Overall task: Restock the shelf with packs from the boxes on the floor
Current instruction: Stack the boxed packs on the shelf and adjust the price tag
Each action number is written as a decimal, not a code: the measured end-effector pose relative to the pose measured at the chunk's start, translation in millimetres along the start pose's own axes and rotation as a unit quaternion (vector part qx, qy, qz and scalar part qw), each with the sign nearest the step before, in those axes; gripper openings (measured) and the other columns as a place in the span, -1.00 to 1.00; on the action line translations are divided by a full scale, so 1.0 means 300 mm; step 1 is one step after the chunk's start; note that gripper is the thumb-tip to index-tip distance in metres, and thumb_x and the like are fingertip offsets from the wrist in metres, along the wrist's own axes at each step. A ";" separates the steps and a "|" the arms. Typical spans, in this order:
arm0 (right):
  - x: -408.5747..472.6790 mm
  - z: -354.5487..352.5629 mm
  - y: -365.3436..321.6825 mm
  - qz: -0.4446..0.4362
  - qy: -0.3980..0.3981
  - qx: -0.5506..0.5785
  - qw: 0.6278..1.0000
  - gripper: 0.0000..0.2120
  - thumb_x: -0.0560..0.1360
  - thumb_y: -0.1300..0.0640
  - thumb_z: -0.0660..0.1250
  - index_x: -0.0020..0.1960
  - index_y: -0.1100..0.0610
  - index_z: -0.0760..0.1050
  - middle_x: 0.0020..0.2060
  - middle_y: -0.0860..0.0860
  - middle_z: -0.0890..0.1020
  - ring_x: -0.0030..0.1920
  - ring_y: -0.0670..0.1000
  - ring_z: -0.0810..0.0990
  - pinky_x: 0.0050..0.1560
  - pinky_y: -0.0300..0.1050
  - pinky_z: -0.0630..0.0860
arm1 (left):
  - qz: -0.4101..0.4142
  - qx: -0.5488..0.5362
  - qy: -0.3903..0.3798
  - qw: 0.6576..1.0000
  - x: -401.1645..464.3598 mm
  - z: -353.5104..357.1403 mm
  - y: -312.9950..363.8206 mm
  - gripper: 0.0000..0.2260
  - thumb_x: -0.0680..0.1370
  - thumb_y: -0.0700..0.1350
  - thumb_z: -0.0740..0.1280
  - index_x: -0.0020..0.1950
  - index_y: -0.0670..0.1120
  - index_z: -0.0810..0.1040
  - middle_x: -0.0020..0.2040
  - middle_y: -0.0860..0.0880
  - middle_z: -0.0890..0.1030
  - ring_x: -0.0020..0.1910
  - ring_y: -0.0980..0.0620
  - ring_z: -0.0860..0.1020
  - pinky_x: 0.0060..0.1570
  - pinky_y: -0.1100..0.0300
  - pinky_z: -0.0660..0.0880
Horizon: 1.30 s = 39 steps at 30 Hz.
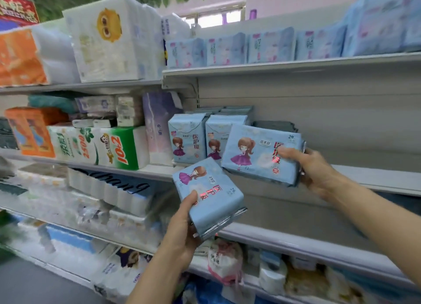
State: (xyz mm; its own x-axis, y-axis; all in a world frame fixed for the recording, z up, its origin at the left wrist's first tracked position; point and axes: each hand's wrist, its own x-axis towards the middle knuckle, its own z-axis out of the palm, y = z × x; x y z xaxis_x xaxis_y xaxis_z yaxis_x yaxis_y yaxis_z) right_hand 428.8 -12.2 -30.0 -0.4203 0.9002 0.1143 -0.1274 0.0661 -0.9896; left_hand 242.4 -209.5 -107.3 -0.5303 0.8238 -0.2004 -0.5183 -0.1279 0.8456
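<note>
I hold two light-blue packs printed with a girl in a purple dress. My left hand (182, 230) grips one pack (211, 196) by its lower end, tilted, in front of the shelf edge. My right hand (312, 169) grips the other pack (255, 153) by its right end, holding it over the middle shelf (376, 178) beside two matching packs (186, 142) that stand upright there. Behind those, more packs lie stacked. No boxes on the floor are in view.
The middle shelf is bare to the right of my right hand. Above it, a shelf carries a row of blue packs (227, 49). Tissue and toilet-paper bundles (109, 39) fill the shelves at left. The lower shelves hold paper rolls and a pink-and-white bag (224, 262).
</note>
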 end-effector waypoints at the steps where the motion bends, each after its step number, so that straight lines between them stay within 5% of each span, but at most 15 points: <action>1: 0.024 -0.046 -0.019 -0.003 0.002 -0.003 1.000 -0.53 0.33 0.10 0.53 0.20 0.17 0.55 0.01 0.09 0.70 -0.09 0.05 0.67 0.04 0.05 0.58 | 0.001 0.002 -0.004 1.000 0.007 0.047 -0.002 -0.69 0.49 0.10 0.36 0.13 -0.04 0.62 0.03 -0.10 0.72 -0.06 -0.11 0.64 0.00 0.01 0.53; 3: 0.078 -0.140 -0.062 -0.015 0.009 -0.002 1.000 -0.56 0.38 0.11 0.49 0.22 0.20 0.53 0.04 0.11 0.68 -0.07 0.06 0.66 0.03 0.05 0.59 | 0.007 0.007 -0.014 1.000 0.035 0.140 -0.011 -0.66 0.44 0.11 0.38 0.12 -0.05 0.63 0.05 -0.10 0.71 0.02 -0.13 0.62 0.19 -0.08 0.47; 7: 0.186 -0.288 -0.130 -0.047 0.032 0.004 0.998 -0.70 0.40 0.13 0.47 0.12 0.13 0.56 -0.08 0.04 0.69 -0.21 -0.02 0.69 -0.25 -0.07 0.66 | 0.019 0.027 -0.039 0.999 0.073 0.300 -0.014 -0.67 0.46 0.11 0.38 0.11 -0.05 0.63 0.03 -0.10 0.72 -0.06 -0.09 0.65 0.00 0.02 0.54; 9: 0.240 -0.344 -0.152 -0.066 0.053 0.013 0.996 -0.77 0.41 0.17 0.47 0.04 0.10 0.54 -0.12 0.01 0.68 -0.29 -0.08 0.69 -0.30 -0.11 0.66 | 0.021 0.042 -0.046 0.998 0.094 0.355 -0.018 -0.59 0.39 0.13 0.40 0.16 -0.06 0.62 0.05 -0.11 0.71 0.02 -0.13 0.65 0.12 -0.05 0.53; 13: 0.345 -0.444 -0.168 -0.099 0.075 0.011 0.992 -0.61 0.39 0.18 0.49 0.18 0.10 0.49 -0.09 -0.03 0.66 -0.24 -0.08 0.66 -0.39 -0.20 0.57 | 0.023 0.065 -0.039 0.997 0.145 0.444 -0.043 -0.50 0.34 0.17 0.42 0.18 -0.07 0.62 0.08 -0.12 0.70 0.23 -0.22 0.58 0.37 -0.16 0.39; 19: 0.496 -0.509 -0.155 -0.123 0.091 -0.021 0.988 -0.31 0.15 0.05 0.63 0.21 0.13 0.48 0.05 0.01 0.68 -0.02 0.05 0.68 -0.01 0.08 0.62 | 0.031 0.069 -0.048 0.996 0.200 0.546 -0.064 -0.42 0.29 0.17 0.44 0.24 -0.06 0.60 0.10 -0.10 0.70 0.15 -0.16 0.62 0.29 -0.11 0.46; 23: 0.582 -0.482 -0.161 -0.136 0.092 -0.037 0.986 -0.57 0.31 0.28 0.56 0.13 0.19 0.51 -0.01 0.07 0.65 -0.28 -0.16 0.66 -0.39 -0.25 0.57 | 0.030 0.074 -0.038 0.996 0.237 0.567 -0.047 -0.42 0.32 0.15 0.49 0.28 -0.05 0.57 0.11 -0.10 0.69 0.20 -0.19 0.61 0.32 -0.17 0.44; 25: 0.623 -0.463 -0.152 -0.148 0.097 -0.054 0.983 -0.49 0.31 0.28 0.56 0.20 0.22 0.47 -0.01 0.07 0.63 -0.26 -0.16 0.62 -0.48 -0.29 0.52 | 0.027 0.080 -0.032 0.996 0.251 0.560 -0.036 -0.50 0.38 0.15 0.45 0.25 -0.05 0.59 0.10 -0.10 0.70 0.12 -0.16 0.64 0.24 -0.11 0.48; 32: 0.800 -0.414 -0.120 -0.138 0.062 -0.093 0.984 -0.28 0.15 0.13 0.66 0.24 0.14 0.45 0.11 0.03 0.63 0.04 0.05 0.65 -0.27 -0.11 0.64 | 0.032 0.072 -0.037 0.996 0.270 0.542 0.016 -0.63 0.42 0.10 0.35 0.13 -0.07 0.62 0.04 -0.14 0.71 -0.12 -0.10 0.69 0.08 -0.03 0.53; 35: 0.835 -0.371 -0.120 -0.141 0.046 -0.090 0.985 -0.31 0.22 0.21 0.62 0.26 0.19 0.39 0.16 0.02 0.57 0.11 0.04 0.59 -0.05 -0.02 0.61 | 0.032 0.080 -0.027 0.996 0.277 0.538 0.039 -0.62 0.42 0.10 0.36 0.16 -0.05 0.60 0.04 -0.13 0.71 -0.13 -0.09 0.69 -0.01 0.00 0.55; 39: 0.883 -0.325 -0.114 -0.145 0.039 -0.115 0.982 -0.25 0.27 0.29 0.59 0.33 0.18 0.27 0.14 0.01 0.47 0.12 0.07 0.52 0.02 0.09 0.59 | 0.016 0.084 -0.020 0.996 0.290 0.529 0.057 -0.54 0.39 0.13 0.38 0.23 -0.06 0.59 0.09 -0.13 0.70 -0.02 -0.13 0.66 0.15 -0.09 0.51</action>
State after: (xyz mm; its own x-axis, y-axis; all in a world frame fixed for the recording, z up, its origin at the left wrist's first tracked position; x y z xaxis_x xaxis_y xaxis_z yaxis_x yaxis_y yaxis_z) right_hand 409.5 265.9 25.6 -0.3256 0.8583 0.3966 -0.0223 0.4124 -0.9107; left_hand 293.8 -52.3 -31.7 -0.5159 0.8426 -0.1542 -0.3794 -0.0634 0.9231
